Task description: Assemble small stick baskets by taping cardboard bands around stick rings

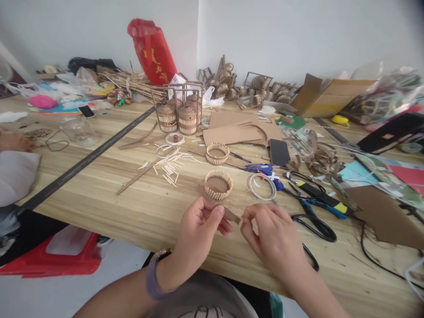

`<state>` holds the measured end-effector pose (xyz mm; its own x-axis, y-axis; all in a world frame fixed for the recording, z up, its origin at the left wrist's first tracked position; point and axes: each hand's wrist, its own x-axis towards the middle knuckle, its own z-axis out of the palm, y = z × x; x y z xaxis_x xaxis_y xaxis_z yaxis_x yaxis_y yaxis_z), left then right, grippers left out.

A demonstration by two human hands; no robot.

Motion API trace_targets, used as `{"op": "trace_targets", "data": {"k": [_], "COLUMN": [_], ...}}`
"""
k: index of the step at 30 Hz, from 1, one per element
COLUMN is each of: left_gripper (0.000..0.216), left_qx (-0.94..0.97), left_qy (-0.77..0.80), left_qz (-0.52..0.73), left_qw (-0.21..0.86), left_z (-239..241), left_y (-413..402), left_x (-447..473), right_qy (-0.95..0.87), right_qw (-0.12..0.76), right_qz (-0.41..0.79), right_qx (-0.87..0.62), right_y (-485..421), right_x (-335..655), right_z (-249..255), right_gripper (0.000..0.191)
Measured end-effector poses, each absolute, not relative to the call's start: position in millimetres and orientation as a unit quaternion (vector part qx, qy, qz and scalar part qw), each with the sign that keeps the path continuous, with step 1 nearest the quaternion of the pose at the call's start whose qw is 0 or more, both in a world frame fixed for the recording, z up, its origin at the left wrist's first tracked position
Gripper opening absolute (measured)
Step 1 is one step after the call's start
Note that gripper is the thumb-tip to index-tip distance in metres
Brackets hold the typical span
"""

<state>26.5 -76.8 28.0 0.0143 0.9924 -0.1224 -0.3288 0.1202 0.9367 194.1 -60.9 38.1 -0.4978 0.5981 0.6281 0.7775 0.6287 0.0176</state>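
My left hand (198,229) and my right hand (271,236) both pinch a narrow brown cardboard strip (232,215) near the front edge of the wooden table (109,207). The left thumb and fingers grip one end; the right fingertips close on the other end. Just beyond the strip lies a small round cardboard basket ring (218,184). A second such ring (217,153) lies farther back.
Black scissors (314,225), a blue glue gun (263,170), a tape ring (263,186), pliers and cables lie at the right. Short sticks (170,170), a long black ruler (89,159), two small cardboard lanterns (179,115), a red bag (152,51) and another person's sleeve (15,174) are at the left and back.
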Motion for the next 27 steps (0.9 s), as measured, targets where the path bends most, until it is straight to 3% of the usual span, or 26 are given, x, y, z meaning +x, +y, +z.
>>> {"op": "trace_targets", "data": {"k": [6, 12, 19, 24, 27], "left_gripper": [0.029, 0.029, 0.030, 0.023, 0.019], "left_qx": [0.349, 0.260, 0.284, 0.401, 0.511], "left_qy": [0.428, 0.402, 0.521, 0.625, 0.678], "left_qz": [0.563, 0.586, 0.562, 0.463, 0.379], "left_qw": [0.615, 0.654, 0.576, 0.484, 0.369], "left_z": [20.0, 21.1, 1.2, -5.5, -2.1], "left_y": [-84.6, -85.6, -76.2, -73.6, -73.4], "left_x": [32.8, 26.8, -14.5, -39.2, -44.6], "right_qy": [-0.818, -0.817, -0.808, -0.807, -0.809], "right_qw": [0.355, 0.292, 0.146, 0.105, 0.079], "right_qz": [-0.003, 0.213, 0.288, 0.255, 0.213], "right_qx": [-0.453, -0.449, -0.493, -0.522, -0.542], "right_y": [-66.0, -73.5, -71.3, -65.7, -61.5], "right_x": [195.7, 187.0, 227.4, 239.5, 246.8], "right_z": [39.2, 35.1, 17.5, 9.3, 7.5], "right_gripper": [0.015, 0.030, 0.036, 0.037, 0.033]}}
